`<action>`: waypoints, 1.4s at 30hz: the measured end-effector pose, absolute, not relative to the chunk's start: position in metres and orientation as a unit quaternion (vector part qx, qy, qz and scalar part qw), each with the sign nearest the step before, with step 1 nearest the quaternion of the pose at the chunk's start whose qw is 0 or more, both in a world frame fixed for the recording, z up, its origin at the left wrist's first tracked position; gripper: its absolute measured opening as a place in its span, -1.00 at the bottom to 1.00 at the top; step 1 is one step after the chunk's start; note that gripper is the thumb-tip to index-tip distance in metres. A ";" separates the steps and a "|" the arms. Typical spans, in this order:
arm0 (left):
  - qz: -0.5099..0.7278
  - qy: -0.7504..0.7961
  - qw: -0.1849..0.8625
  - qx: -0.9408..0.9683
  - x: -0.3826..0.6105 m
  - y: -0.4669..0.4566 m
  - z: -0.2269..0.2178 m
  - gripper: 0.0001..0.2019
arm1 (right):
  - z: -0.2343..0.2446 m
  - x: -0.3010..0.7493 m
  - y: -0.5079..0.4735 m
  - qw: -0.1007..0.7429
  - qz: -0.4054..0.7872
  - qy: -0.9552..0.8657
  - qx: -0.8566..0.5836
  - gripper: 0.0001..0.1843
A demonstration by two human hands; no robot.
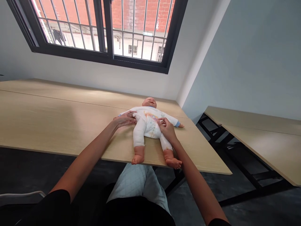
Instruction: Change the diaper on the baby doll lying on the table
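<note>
Left hand is laying its spread fingers over the side of the doll, right hand is pinching the suit near the belly, and I'm seeing the doll lying lengthwise on the desk between them, head away from me, feet toward the near edge.

Black-framed window, steel security bars, red brick building outside, daylight entering. Pale blue-grey wall at right. Light wood-laminate table below window; second table at right, black metal legs; dark concrete floor.
</note>
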State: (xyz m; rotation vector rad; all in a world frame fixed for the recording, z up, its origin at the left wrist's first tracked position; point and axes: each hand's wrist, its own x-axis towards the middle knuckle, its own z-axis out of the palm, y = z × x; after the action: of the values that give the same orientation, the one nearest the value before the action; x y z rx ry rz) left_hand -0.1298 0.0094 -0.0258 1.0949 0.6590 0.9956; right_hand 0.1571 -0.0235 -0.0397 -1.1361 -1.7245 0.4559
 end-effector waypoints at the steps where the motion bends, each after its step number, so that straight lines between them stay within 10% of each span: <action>1: 0.443 0.294 0.689 0.493 -0.129 0.008 -0.025 -0.37 | -0.040 0.157 -0.024 0.491 0.187 -0.711 -0.468 -0.57; 22: 0.422 0.348 0.653 0.523 -0.128 0.009 -0.019 -0.57 | -0.038 0.155 -0.026 0.483 0.182 -0.720 -0.464 -0.61; 42: 0.487 0.498 0.393 0.600 -0.177 0.013 -0.007 -0.93 | -0.036 0.153 -0.028 0.485 0.176 -0.724 -0.458 -0.60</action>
State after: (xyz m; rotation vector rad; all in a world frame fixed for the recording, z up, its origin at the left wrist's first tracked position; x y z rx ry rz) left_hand -0.1766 0.0127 -0.0073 1.5232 1.2648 1.2362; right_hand 0.1532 -0.0285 -0.0360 -1.1140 -1.7638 0.4281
